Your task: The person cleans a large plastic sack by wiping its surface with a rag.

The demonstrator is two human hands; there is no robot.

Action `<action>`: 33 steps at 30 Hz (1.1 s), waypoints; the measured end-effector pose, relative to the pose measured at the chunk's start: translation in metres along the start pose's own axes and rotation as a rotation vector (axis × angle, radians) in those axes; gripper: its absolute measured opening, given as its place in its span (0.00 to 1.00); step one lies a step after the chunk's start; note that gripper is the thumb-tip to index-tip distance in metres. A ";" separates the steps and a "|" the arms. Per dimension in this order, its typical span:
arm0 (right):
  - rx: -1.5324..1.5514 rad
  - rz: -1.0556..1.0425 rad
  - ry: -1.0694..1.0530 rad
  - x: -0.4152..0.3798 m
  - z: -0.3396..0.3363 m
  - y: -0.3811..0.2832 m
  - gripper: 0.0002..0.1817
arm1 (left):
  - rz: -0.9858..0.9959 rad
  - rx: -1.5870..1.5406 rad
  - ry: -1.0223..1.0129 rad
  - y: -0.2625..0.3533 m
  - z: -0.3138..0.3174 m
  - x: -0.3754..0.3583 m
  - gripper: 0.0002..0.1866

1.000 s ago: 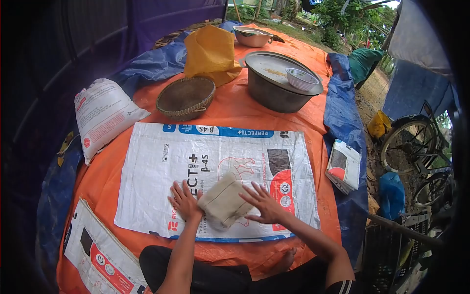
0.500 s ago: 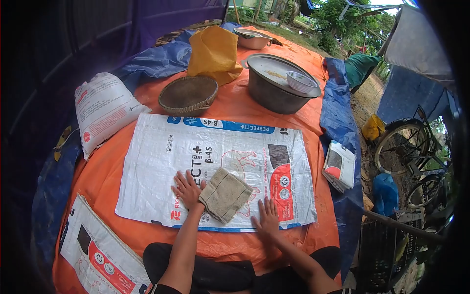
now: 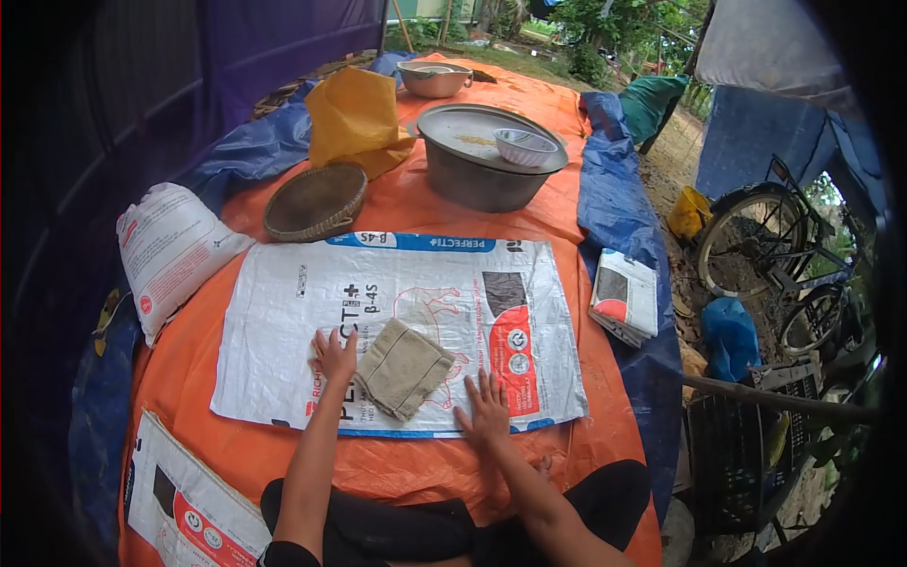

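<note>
A white printed sack [image 3: 265,331] with blue edges lies flat on the orange tarp. On its middle rests a folded beige cloth [image 3: 404,369]. My left hand [image 3: 333,357] is spread on the sack just left of the cloth, its thumb near the cloth's edge. To the right of the cloth, my right hand [image 3: 486,410] lies with fingers apart near the sack's lower edge. Neither hand holds anything.
Around the sack are a full white bag [image 3: 175,250], a woven basket [image 3: 315,202], a yellow bag [image 3: 354,118], a large lidded pot [image 3: 487,170] carrying a bowl [image 3: 525,147], and folded sacks [image 3: 624,295]. More sacks [image 3: 194,501] lie lower left. A bicycle [image 3: 756,241] stands at right.
The view has shifted, so most things appear further left. My left hand has moved slightly away from the cloth. Both hands remain flat on the sack.
</note>
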State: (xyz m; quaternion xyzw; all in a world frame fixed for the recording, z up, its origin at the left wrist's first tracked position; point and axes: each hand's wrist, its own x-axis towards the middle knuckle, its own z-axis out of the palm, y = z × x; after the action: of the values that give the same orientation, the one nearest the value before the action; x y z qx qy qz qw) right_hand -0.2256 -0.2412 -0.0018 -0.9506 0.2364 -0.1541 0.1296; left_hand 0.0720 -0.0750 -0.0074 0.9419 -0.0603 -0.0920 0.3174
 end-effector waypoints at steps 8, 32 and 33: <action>0.013 0.008 0.019 -0.001 -0.004 -0.002 0.38 | 0.681 0.314 -0.133 0.064 0.011 -0.096 0.55; 0.076 0.034 0.018 -0.004 0.000 0.004 0.38 | 0.434 0.243 -0.024 0.035 0.032 -0.148 0.40; 0.077 0.032 0.024 -0.004 0.001 0.004 0.38 | 0.417 0.237 -0.040 0.036 0.031 -0.152 0.40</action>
State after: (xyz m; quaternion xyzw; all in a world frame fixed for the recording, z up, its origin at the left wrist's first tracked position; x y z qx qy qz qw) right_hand -0.2300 -0.2428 -0.0049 -0.9390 0.2471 -0.1724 0.1656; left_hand -0.0852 -0.0952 0.0105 0.9377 -0.2705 -0.0355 0.2153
